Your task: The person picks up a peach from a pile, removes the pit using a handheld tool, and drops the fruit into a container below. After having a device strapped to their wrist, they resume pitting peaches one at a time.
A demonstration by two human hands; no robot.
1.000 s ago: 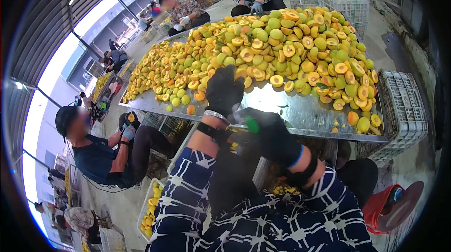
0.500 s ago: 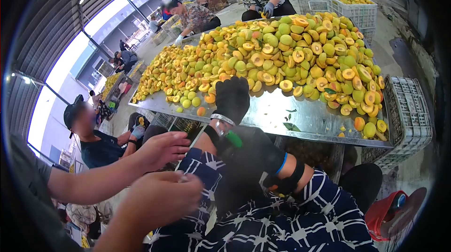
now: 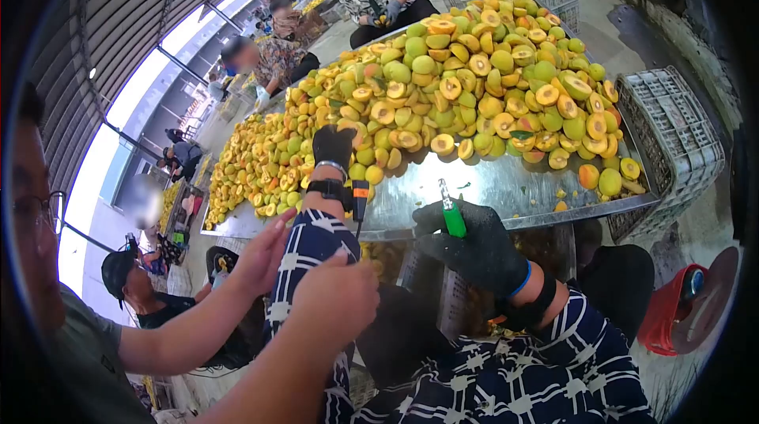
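Observation:
My left hand (image 3: 333,149), in a black glove, reaches out to the near edge of a big heap of yellow-green fruit (image 3: 474,84), whole and halved; I cannot see whether it holds one. A watch and a small black device are strapped to that wrist. My right hand (image 3: 473,247), also gloved, is closed around a green-handled knife (image 3: 451,213) whose short blade points up, just below the table's front edge. Both my sleeves are dark blue with a white check.
The fruit lies on a long steel table (image 3: 506,183). A person at my left has both bare hands (image 3: 304,282) on my left sleeve. Other workers sit around the table. Grey plastic crates (image 3: 668,135) stand at the right, a red object (image 3: 672,309) lower right.
My left hand has stretched further out to the fruit. My right hand came up from under the arm and now shows the knife upright. The neighbour's hands moved onto my left sleeve.

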